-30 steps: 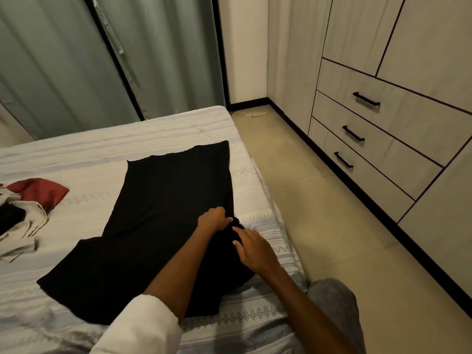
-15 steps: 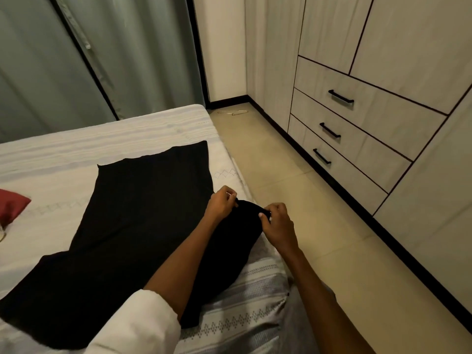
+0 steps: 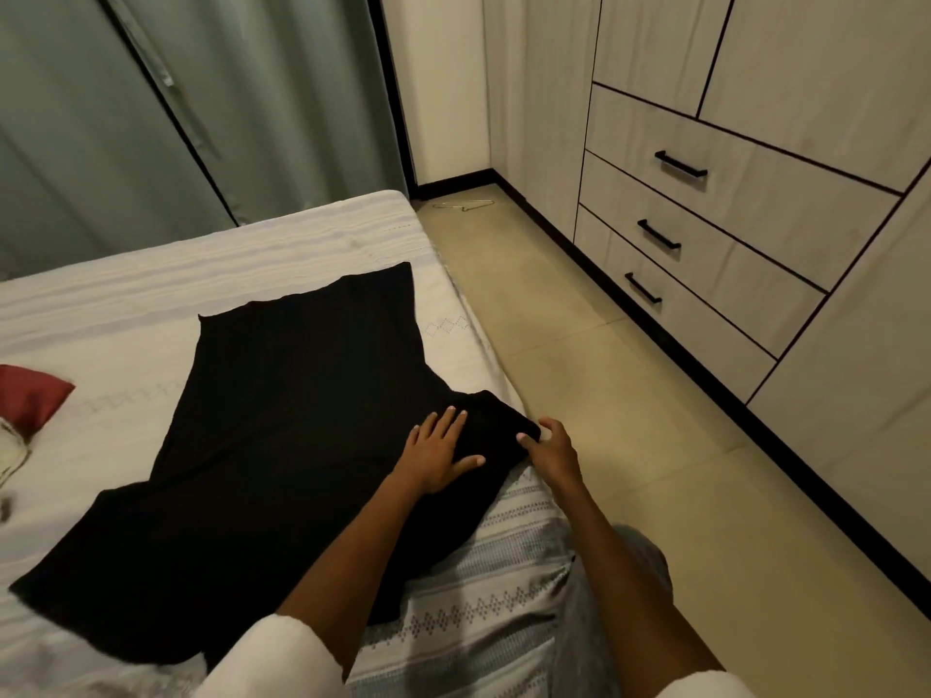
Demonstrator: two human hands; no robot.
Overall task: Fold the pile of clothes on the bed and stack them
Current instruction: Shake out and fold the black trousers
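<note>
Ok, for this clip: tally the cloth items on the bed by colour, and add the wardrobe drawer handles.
Black garment, spread flat under the left hand: 1
Red cloth, at the left edge of view: 1
Whitish cloth, mostly cut off by the frame: 1
Black drawer handles: 3
Total: 6

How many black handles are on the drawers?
3: top handle on the highest drawer, middle handle on the drawer below, bottom handle on the lowest. More may lie outside the picture.
</note>
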